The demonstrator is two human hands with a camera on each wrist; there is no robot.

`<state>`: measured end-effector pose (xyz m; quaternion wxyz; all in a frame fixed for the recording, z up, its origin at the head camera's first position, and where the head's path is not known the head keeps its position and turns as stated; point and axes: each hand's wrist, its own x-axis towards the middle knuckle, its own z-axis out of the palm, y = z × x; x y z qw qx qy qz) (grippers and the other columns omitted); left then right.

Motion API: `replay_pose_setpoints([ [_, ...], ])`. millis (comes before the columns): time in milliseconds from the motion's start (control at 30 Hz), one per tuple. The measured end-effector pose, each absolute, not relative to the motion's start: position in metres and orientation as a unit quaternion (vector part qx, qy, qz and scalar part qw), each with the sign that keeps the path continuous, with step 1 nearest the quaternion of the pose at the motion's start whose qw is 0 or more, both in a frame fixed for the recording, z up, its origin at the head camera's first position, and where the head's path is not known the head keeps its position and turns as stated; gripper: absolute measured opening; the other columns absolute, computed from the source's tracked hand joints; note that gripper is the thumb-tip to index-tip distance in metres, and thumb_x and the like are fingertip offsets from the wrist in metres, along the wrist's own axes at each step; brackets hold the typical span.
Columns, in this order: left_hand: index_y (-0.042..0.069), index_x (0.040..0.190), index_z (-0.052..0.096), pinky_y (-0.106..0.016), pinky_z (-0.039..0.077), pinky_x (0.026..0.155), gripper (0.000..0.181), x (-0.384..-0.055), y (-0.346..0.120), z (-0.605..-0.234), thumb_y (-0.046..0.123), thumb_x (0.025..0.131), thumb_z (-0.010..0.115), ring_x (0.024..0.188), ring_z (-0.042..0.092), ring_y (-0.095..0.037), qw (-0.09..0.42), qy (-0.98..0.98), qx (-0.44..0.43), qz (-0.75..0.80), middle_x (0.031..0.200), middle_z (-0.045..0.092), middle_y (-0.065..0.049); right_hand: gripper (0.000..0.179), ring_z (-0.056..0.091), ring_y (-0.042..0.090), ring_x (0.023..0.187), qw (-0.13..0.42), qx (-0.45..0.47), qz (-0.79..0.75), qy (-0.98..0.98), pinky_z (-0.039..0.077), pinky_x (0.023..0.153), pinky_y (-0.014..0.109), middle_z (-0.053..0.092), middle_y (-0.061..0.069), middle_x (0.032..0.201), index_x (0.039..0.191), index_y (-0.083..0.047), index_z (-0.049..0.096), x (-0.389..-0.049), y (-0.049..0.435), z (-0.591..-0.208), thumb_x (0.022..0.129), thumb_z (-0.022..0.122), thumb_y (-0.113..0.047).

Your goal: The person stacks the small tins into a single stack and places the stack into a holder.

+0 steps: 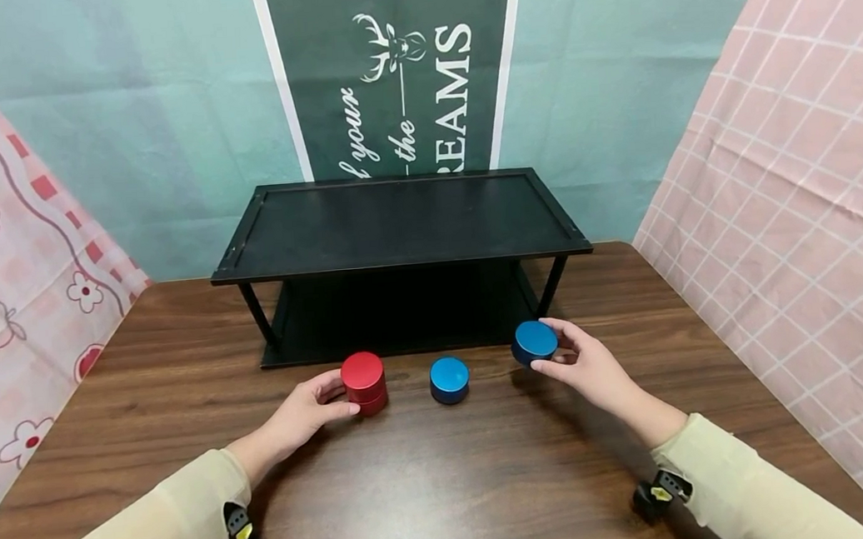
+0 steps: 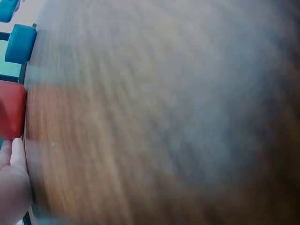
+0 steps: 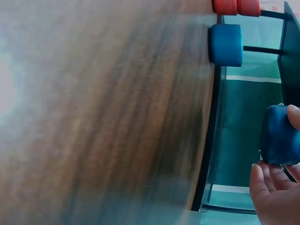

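My right hand [image 1: 592,367] grips a squat blue cylinder [image 1: 534,342] between thumb and fingers. It hangs above the table near the shelf's right front corner, and the right wrist view shows this blue cylinder [image 3: 280,135] apart from the tabletop. At the left, my left hand [image 1: 302,412] holds a stack of two squat red cylinders [image 1: 364,378], thumb in front and fingers behind. The stack appears to rest on the table. Between the hands, a second blue cylinder [image 1: 449,380] stands on the wood, touched by neither.
A black two-tier shelf [image 1: 398,226] stands behind the cylinders on the brown wooden table [image 1: 432,487]. Its lower board [image 1: 397,314] lies close behind them. Cloths hang around the table: teal at the back [image 1: 165,113], pink at left [image 1: 21,315] and right [image 1: 809,193].
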<state>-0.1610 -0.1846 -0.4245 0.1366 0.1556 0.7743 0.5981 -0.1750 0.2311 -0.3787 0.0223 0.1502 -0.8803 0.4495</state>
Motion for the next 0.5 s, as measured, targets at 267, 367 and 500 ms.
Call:
replay_pose_setpoints([
  [267,-0.004,0.133,0.044,-0.043,0.036,0.102,0.057,-0.161,-0.185,-0.423,0.014,0.085,0.068,0.124,0.044,-0.034,0.142,0.771,0.152,0.602,0.131,0.051,-0.019,0.061,0.056,0.028,0.104,0.026,0.156,0.457,-0.875,0.048,0.088,0.044,0.056,0.017,0.119,0.135,-0.003,0.043,-0.176,0.228,-0.369,0.083,0.072,-0.021],
  [367,-0.004,0.133,0.044,-0.044,0.035,0.102,0.056,-0.16,-0.186,-0.424,0.014,0.086,0.068,0.124,0.044,-0.034,0.143,0.773,0.151,0.6,0.131,0.05,-0.019,0.061,0.056,0.028,0.104,0.022,0.159,0.458,-0.874,0.048,0.087,0.043,0.056,0.017,0.118,0.134,-0.004,0.044,-0.176,0.224,-0.366,0.083,0.072,-0.021],
  [500,-0.004,0.133,0.045,-0.046,0.034,0.102,0.056,-0.161,-0.185,-0.424,0.013,0.085,0.068,0.123,0.044,-0.034,0.139,0.772,0.153,0.601,0.131,0.051,-0.02,0.061,0.056,0.027,0.101,0.02,0.161,0.459,-0.873,0.05,0.085,0.04,0.057,0.015,0.116,0.134,-0.005,0.044,-0.176,0.22,-0.363,0.082,0.073,-0.019],
])
